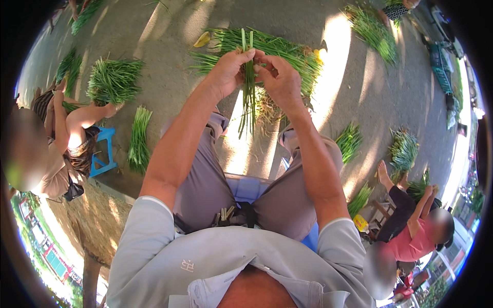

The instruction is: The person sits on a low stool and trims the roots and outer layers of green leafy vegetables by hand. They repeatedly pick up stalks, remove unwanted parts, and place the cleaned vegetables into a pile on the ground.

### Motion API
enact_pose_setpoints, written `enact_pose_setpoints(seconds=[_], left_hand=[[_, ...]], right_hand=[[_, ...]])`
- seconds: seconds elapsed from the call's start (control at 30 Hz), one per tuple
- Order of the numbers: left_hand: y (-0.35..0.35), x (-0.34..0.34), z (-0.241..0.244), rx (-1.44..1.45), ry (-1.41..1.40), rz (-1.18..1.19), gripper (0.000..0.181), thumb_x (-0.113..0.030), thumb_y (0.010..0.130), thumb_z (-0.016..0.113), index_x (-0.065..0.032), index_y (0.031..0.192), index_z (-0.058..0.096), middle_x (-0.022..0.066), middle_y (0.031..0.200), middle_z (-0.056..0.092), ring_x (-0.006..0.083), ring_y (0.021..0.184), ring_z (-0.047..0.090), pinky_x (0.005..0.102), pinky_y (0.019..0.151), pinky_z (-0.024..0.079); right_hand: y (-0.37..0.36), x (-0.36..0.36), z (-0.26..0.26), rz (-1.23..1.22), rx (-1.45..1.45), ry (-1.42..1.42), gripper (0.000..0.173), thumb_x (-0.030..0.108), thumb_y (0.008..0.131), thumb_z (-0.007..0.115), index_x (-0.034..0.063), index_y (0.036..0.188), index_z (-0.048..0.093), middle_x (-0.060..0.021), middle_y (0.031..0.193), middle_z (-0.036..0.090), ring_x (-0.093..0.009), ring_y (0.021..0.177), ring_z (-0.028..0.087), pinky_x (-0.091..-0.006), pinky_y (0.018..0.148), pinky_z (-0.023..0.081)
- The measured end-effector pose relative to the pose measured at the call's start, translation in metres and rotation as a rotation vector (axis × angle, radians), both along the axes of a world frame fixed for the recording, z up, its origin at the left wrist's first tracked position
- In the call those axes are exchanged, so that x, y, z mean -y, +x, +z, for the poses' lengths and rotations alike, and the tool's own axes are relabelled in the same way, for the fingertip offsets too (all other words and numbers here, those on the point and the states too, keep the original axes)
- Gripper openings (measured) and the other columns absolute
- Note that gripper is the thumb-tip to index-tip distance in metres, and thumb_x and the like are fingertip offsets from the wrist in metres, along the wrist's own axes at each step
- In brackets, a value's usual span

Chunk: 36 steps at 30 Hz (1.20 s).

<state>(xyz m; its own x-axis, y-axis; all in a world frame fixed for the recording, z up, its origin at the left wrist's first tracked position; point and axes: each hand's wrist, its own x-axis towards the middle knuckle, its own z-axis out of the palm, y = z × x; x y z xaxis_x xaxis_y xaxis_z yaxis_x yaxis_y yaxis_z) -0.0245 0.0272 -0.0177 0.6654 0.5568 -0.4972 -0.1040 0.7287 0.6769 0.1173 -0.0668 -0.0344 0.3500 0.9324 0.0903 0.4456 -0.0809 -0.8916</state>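
My left hand (pixel 230 70) grips a few long green stalks (pixel 249 98), their pale ends pointing up and away from me and their dark green leaf tips hanging toward my knees. My right hand (pixel 283 79) is close on the other side, its thumb and fingertips bent in against the same stalks. Whether those fingers pinch a strand is hidden. Beyond both hands, a wide heap of long chive-like greens (pixel 277 44) lies on the pavement. Below my right hand, tangled brownish roots and trimmings (pixel 267 106) lie on the ground between my feet.
A person sits at left near a blue plastic stool (pixel 103 152), beside a bundle of greens (pixel 114 81). Another bundle (pixel 140 140) lies nearer me. At right sits a person in pink (pixel 410 242), by a yellow container (pixel 361 223). A green crate (pixel 440 69) stands far right.
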Motion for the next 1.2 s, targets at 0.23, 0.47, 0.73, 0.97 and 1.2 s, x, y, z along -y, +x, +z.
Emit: enact_pose_setpoints(seconds=[0.23, 0.47, 0.73, 0.97, 1.2], left_hand=[[-0.001, -0.002, -0.013, 0.003, 0.017, -0.059, 0.031, -0.030, 0.102, 0.059, -0.0057, 0.119, 0.064, 0.0056, 0.102, 0.066, 0.0172, 0.089, 0.065, 0.0388, 0.079, 0.058], [0.002, 0.002, -0.006, -0.055, 0.050, -0.029, 0.028, -0.026, 0.101, 0.059, -0.0033, 0.116, 0.063, 0.0080, 0.097, 0.068, 0.0191, 0.076, 0.067, 0.0373, 0.074, 0.060], [0.000, -0.001, -0.012, -0.054, 0.076, -0.099, 0.030, -0.028, 0.102, 0.056, -0.0020, 0.117, 0.064, 0.0068, 0.092, 0.070, 0.0155, 0.068, 0.063, 0.0317, 0.066, 0.056], [0.007, 0.005, -0.012, -0.010, 0.068, -0.219, 0.030, -0.027, 0.104, 0.055, -0.0016, 0.113, 0.065, 0.0039, 0.086, 0.069, 0.0142, 0.068, 0.062, 0.0292, 0.063, 0.053], [0.007, 0.008, -0.008, 0.000, 0.077, -0.259, 0.028, -0.028, 0.103, 0.057, -0.0019, 0.107, 0.065, 0.0049, 0.085, 0.069, 0.0147, 0.068, 0.064, 0.0293, 0.061, 0.053]], right_hand=[[0.004, 0.001, -0.002, 0.070, 0.054, -0.014, 0.018, 0.010, 0.088, 0.072, 0.0025, 0.104, 0.071, -0.0087, 0.085, 0.067, -0.015, 0.069, 0.068, -0.0281, 0.061, 0.051], [0.001, 0.000, -0.004, -0.030, -0.168, 0.009, 0.013, 0.012, 0.089, 0.072, -0.0005, 0.090, 0.068, -0.0034, 0.073, 0.063, -0.010, 0.060, 0.056, -0.0271, 0.055, 0.045], [0.021, -0.001, 0.019, -0.166, -0.424, -0.165, 0.026, 0.027, 0.097, 0.067, 0.0021, 0.088, 0.068, 0.0000, 0.064, 0.058, -0.007, 0.056, 0.052, -0.0253, 0.051, 0.040], [0.020, -0.002, 0.022, -0.164, -0.588, -0.165, 0.028, 0.026, 0.096, 0.067, 0.0001, 0.107, 0.069, -0.0067, 0.092, 0.071, -0.012, 0.076, 0.066, -0.0254, 0.064, 0.054], [0.023, 0.000, 0.025, -0.083, -0.719, -0.188, 0.030, 0.026, 0.095, 0.068, -0.0009, 0.106, 0.069, -0.0078, 0.089, 0.071, -0.012, 0.076, 0.067, -0.0263, 0.068, 0.057]])
